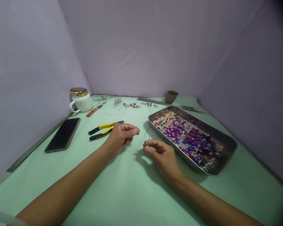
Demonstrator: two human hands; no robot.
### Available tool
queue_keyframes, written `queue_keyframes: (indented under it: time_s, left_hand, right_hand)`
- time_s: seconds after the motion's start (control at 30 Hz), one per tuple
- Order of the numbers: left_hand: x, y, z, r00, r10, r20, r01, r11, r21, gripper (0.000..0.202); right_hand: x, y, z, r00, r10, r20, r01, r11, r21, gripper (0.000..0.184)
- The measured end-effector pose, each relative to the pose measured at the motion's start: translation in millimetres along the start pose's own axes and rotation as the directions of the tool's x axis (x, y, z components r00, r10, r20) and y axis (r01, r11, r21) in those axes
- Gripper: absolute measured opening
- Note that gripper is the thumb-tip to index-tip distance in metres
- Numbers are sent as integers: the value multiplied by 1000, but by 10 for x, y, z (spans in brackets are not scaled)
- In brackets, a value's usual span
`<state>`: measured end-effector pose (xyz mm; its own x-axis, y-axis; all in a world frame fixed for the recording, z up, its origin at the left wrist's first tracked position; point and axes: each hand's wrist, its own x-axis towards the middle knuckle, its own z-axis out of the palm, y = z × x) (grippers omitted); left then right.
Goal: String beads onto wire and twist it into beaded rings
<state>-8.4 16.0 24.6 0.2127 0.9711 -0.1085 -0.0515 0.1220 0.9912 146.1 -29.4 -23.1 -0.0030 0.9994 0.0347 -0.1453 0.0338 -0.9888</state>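
Note:
My left hand (pixel 121 135) rests on the green table (pixel 122 188) with its fingers curled and fingertips pinched toward a thin wire (pixel 143 133). My right hand (pixel 161 153) is closed in a pinch, holding the wire with a small bead at its fingertips. The wire strands rise between the two hands. Yellow-and-black pliers (pixel 103 129) lie just behind my left hand. A metal tray (pixel 226 141) full of purple, red and pearl beads (pixel 186 136) sits right of my right hand.
A black phone (pixel 63 135) lies at the left. At the back stand a white mug with a gold lid (pixel 81 99), an orange cutter (pixel 94 110), loose wire bits, finished bead rings (pixel 132 105), long wires (pixel 169 105) and a small brown cup (pixel 171 96). Purple walls enclose the table.

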Motion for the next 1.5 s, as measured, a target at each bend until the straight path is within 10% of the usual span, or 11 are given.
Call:
queue_keyframes:
  time_s: [0.1,0.3,0.5,0.83,1.2,1.5]
  left_hand:
    - [-90,137,50,990,44,-134,-4,958,286,9]
    - [-198,67,131,986,168,11,-157,888,432,11]
    - [-204,47,166,998,57,35,-67,828,557,6]
    - [-185,63,125,997,34,74,-70,822,565,8]
    - [-170,110,110,992,-63,109,-5,845,534,6]
    - [-190,122,90,983,27,184,-149,704,694,10]
  right_hand:
    - [5,5,-3,1000,17,8,-17,1000,7,21]
    - [4,-26,2,997,-34,74,36,999,-23,14]
    - [-19,-53,-10,997,-45,65,53,989,-140,14]
    - [4,-73,37,988,124,90,-141,965,219,26]
    - [8,-57,-3,979,-37,201,28,998,48,21]
    - [29,-80,3,985,122,119,-139,979,150,16]
